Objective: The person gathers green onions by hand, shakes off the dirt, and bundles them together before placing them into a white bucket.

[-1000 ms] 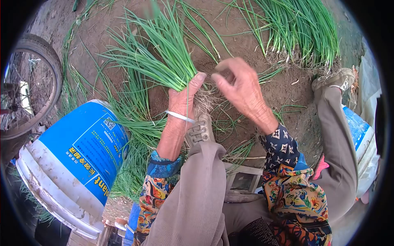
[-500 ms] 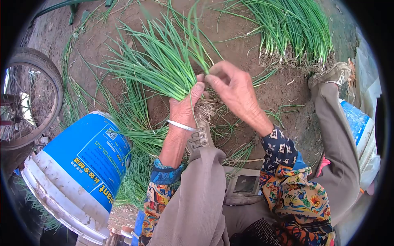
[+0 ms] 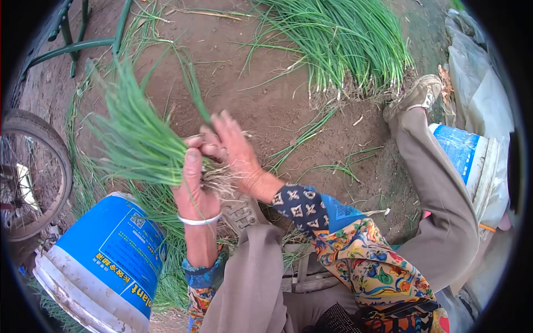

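Observation:
A thick bunch of spring onions [image 3: 144,141] is gripped in my left hand [image 3: 194,186], green tops fanning up and left, pale stringy roots [image 3: 221,180] sticking out at the right. My right hand [image 3: 236,152] is beside the roots, its fingers close to the left hand's fingertips and slightly blurred. A few loose spring onion stalks [image 3: 194,89] run into the right hand's fingers, and a pale root end shows at its far side. My left thumb lies over the bunch.
A large pile of spring onions [image 3: 355,44] lies at the upper right, roots toward me. More lie under my left arm beside a blue and white bucket [image 3: 111,250]. A bicycle wheel [image 3: 64,166], green metal frame [image 3: 83,47] and second bucket [image 3: 461,147] stand around.
Both hands and the bunch have moved left in view. My right hand has come down to the root end, across the left fingertips. The camera view has shifted too.

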{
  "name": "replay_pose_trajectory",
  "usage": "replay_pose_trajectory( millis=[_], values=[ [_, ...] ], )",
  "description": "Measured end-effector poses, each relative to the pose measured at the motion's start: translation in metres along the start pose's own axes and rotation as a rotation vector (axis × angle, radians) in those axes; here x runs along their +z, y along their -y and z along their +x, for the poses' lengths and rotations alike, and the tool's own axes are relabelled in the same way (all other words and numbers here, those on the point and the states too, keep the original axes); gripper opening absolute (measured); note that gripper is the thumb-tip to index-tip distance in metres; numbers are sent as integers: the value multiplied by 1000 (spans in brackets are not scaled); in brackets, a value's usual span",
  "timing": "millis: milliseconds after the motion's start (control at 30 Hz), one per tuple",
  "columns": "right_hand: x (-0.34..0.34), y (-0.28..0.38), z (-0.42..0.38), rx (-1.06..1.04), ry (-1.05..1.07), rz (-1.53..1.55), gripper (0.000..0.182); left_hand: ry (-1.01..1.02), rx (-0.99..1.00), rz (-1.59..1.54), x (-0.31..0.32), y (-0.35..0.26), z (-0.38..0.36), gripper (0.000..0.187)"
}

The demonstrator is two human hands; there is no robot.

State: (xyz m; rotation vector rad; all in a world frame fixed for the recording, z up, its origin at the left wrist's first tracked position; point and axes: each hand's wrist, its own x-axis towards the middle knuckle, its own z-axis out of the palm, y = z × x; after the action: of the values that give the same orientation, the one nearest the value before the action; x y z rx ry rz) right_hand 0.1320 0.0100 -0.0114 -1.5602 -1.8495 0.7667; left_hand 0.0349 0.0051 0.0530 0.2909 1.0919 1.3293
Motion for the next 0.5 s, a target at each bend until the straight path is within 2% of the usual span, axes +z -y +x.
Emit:
replay_pose_trajectory(
  millis=[33,100,200,267,300,333,400,467,500],
  values=[
    [17,9,-23,-10,63,440,45,-1,126,69,5,-10,-2,22],
    [-2,34,-16,84,835,307,39,128,269,64,19,-28,-8,23],
    [-37,24,-16,19,167,376,35,145,282,-4,17,-32,0,23],
    [-91,-12,5,-14,-96,33,36,101,-28,-200,-5,-16,13,23],
    [-124,-31,16,42,-213,-89,40,82,-185,-293,-15,-2,17,23],
    [-157,-51,27,70,-337,-310,43,55,-252,-304,-19,12,15,22],
    [-224,-90,43,109,-498,-651,54,-7,-385,-320,-25,34,6,22],
    [-278,-133,50,295,-574,-809,72,-54,-328,-146,-22,46,-3,22],
    [-298,-149,52,333,-515,-866,79,-77,-299,-59,-22,50,-7,22]
  ],
)
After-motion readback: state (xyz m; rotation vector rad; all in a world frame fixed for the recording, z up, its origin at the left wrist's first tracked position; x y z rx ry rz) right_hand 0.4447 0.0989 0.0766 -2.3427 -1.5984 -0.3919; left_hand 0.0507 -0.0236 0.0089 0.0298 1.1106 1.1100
